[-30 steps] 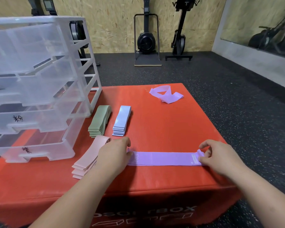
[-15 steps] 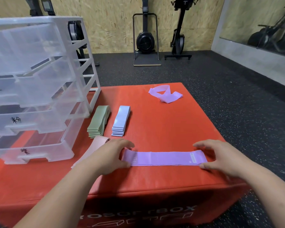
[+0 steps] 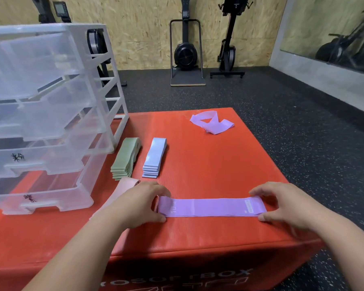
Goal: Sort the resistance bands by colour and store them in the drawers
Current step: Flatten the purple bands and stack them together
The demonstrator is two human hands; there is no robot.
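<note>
While our left hand [image 3: 139,203] and right hand [image 3: 286,203] pinch the two ends of a flat purple band [image 3: 210,207] low in the frame, it lies on the red box [image 3: 198,160]. Green [image 3: 125,158], blue [image 3: 155,157] and pink [image 3: 122,189] stacks sit left of centre beside clear drawers [image 3: 46,114]; another purple band [image 3: 211,122] lies crumpled above.

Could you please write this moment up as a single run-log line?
phase: flattening purple band | left hand: at its left end | right hand: at its right end | crumpled purple band: unsorted | drawers: closed
</note>
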